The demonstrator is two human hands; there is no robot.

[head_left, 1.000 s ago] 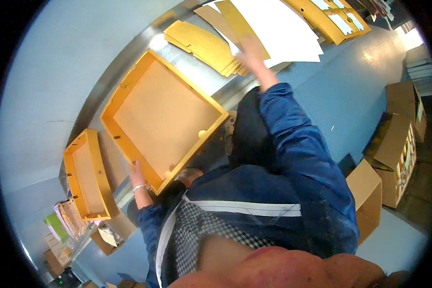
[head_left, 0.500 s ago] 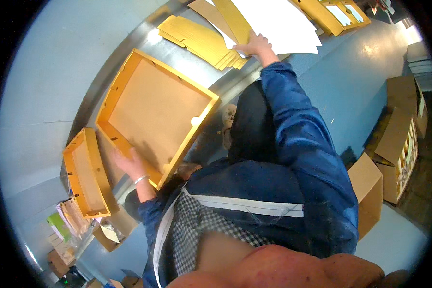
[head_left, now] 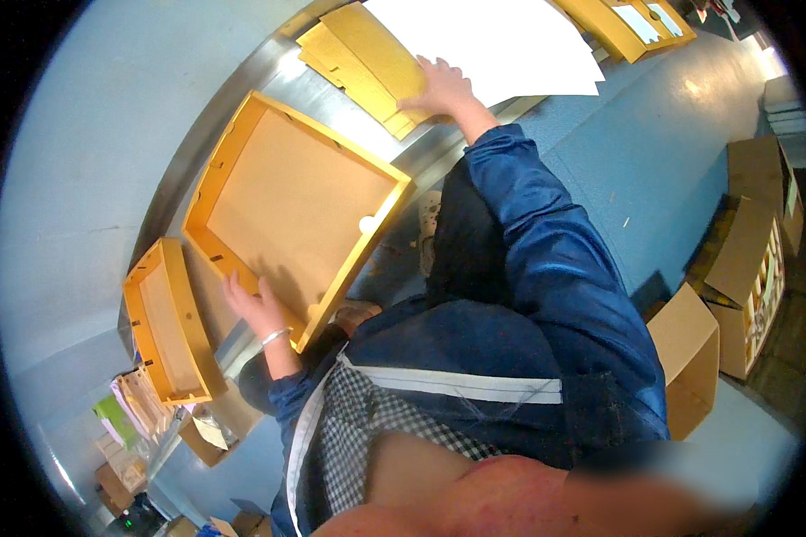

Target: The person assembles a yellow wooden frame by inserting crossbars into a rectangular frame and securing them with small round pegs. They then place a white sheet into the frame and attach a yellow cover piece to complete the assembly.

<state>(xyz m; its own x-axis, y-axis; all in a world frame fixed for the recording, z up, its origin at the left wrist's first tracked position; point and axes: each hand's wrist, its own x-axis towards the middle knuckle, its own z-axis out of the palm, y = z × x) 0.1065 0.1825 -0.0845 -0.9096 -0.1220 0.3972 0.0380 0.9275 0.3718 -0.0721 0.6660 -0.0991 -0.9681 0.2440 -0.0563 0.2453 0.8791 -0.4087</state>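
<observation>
The head view has the left hand [head_left: 258, 304] loosely open, its fingers spread over the side wall of the yellow open-topped box tray [head_left: 295, 192]; it has no clear hold on the wall. The right hand [head_left: 441, 91] is half curled, thumb and fingers straddling the near end of the top yellow cardboard strip [head_left: 367, 54], seemingly gripping it across its width. That strip lies over a fanned pile of flat yellow cardboard pieces [head_left: 327, 70].

The tray sits askew on the metal worktable [head_left: 336, 115], its near side jutting past the edge over the person's lap. With the left hand so slack, a bump from the body could tip or slide it off. Pulling the strip sideways could drag the pieces beneath along by friction, and pinching it too hard could crease it.

Just beyond the right hand, white sheets [head_left: 501, 45] stick out over the table edge; a brush from the blue sleeve [head_left: 533, 201] could send them to the floor. Left of the tray, a smaller yellow tray [head_left: 188, 327] stands close by, so a shove that way could knock their walls together.
</observation>
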